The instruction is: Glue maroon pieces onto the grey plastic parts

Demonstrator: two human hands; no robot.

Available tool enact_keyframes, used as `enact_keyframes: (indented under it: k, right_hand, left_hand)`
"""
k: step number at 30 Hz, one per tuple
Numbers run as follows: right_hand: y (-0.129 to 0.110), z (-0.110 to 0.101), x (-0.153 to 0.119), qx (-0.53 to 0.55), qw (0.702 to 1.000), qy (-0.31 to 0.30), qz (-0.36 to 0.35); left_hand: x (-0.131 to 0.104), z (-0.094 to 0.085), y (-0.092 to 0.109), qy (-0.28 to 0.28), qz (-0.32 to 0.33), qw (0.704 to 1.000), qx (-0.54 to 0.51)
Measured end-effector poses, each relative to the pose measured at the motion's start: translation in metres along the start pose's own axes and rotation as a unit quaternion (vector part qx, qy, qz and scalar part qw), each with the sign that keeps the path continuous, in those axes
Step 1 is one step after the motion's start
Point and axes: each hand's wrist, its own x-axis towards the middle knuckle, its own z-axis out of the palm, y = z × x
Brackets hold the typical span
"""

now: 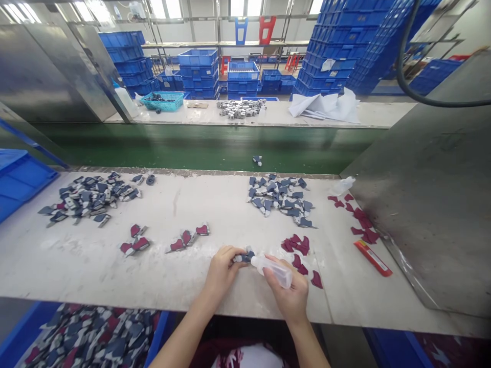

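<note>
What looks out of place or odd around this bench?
One small blue-grey and white part lies alone on the long green belt, apart from the loose heap of similar parts on the pale tabletop. It may be a stray, or placed there on purpose. Crumpled white sheets lie untidily on the far pale bench.

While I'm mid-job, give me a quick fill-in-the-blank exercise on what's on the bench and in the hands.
1. The right hand grips a translucent plastic ____.
2. A small blue-grey part is pinched in the ____.
3. To the ____ of the right hand lies a red packet.
4. The long strip with one lone piece on it is coloured ____.

Missing words: bottle; left hand; right; green.
</note>
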Motion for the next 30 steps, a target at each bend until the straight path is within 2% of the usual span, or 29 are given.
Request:
enact_keyframes:
  k: [7, 17, 21, 24, 27, 30]
  right_hand:
    - [0.001, -0.001, 0.000, 0.020, 0.999, 0.009, 0.030]
    - [0.009, -0.005, -0.012, 0.009, 0.990, 0.091, 0.107]
    - [0.015, -0.005, -0.018, 0.020, 0.979, 0.113, 0.168]
    - [0.016, -0.005, -0.020, 0.047, 0.955, 0.177, 0.233]
    - [0.014, -0.008, -0.017, 0.095, 0.928, 0.220, 0.287]
    - [0.012, -0.010, -0.007, 0.126, 0.932, 0.184, 0.285]
  left_hand:
    - [0.001, 0.000, 0.000, 0.002, -0.001, 1.000, 0.001]
    - [0.001, -0.001, -0.002, -0.002, -0.002, 1.000, -0.003]
    - [0.002, -0.001, -0.001, -0.006, -0.007, 1.000, 0.001]
    - [0.000, -0.002, 0.004, -0.018, -0.008, 1.000, 0.020]
    - [-0.001, -0.012, 0.012, -0.045, -0.010, 0.997, 0.056]
    - [0.015, -0.037, 0.021, -0.062, 0.010, 0.992, 0.109]
